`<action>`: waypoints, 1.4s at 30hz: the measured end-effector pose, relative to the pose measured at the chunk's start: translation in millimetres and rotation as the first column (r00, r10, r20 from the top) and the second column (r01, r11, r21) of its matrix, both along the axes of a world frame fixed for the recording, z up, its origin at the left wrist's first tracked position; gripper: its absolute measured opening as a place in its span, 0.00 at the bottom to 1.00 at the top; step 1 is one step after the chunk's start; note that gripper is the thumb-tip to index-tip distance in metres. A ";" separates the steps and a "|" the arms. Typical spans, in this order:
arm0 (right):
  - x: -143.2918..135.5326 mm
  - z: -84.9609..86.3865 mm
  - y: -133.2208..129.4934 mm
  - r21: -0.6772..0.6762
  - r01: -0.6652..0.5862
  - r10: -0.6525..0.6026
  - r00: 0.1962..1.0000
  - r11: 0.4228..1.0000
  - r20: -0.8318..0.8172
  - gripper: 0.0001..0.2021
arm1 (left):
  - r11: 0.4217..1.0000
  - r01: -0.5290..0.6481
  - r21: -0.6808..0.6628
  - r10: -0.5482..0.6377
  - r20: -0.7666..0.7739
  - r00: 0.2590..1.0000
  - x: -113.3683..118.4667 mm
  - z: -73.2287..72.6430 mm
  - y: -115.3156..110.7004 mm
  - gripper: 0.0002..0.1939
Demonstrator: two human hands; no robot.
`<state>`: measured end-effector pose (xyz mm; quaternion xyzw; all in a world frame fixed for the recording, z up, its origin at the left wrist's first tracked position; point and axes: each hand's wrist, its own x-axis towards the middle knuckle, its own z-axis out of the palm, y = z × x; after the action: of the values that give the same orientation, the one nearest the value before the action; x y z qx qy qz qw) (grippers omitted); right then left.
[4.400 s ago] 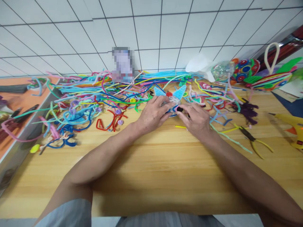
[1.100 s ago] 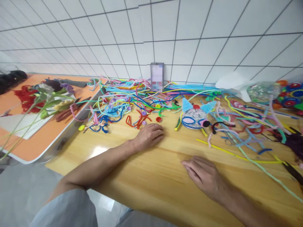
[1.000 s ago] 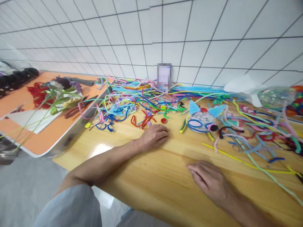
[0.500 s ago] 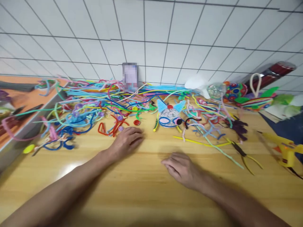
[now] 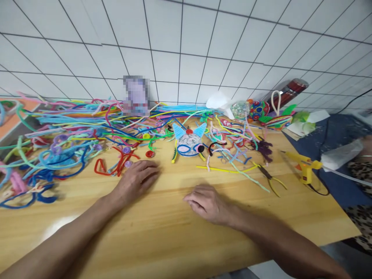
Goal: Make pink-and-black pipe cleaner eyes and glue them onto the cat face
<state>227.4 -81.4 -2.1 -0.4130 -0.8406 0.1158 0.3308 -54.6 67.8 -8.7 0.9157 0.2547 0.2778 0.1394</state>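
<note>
Ornament with blue ears stands untouched on the tabletop. Nearer us, left of it, our left hand lies half-open, holding nothing visible; in front of it our right hand curls loosely, around what we cannot tell. We'd best steady it one-handed, pressing its black piece only lightly.

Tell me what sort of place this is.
Most likely a craft workspace: heaped colourful pipe cleaners, a yellow hot glue gun and yellow-handled pliers share a wooden table with a blue-eared animal figure. Whether it's a workshop, classroom or home, I can't tell.
</note>
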 end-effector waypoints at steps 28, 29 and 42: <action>139.9 73.2 62.8 0.184 0.760 -0.736 0.490 0.623 0.467 0.14 | 0.999 0.010 0.031 -0.010 0.001 1.000 -1.2 -4.3 3.6 0.10; 152.6 73.2 72.8 0.152 0.796 -0.728 0.436 0.587 0.529 0.15 | 1.000 0.004 0.028 -0.004 0.002 1.000 -1.1 -4.7 3.6 0.10; 215.7 80.4 127.0 0.038 0.825 -0.677 0.436 0.564 0.593 0.18 | 1.000 0.024 0.018 -0.024 0.024 0.999 -1.2 -4.2 3.0 0.09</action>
<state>443.2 45.5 78.3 -0.7986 -0.5978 -0.0600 0.0361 -55.9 70.9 -12.9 0.9164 0.2396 0.2895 0.1379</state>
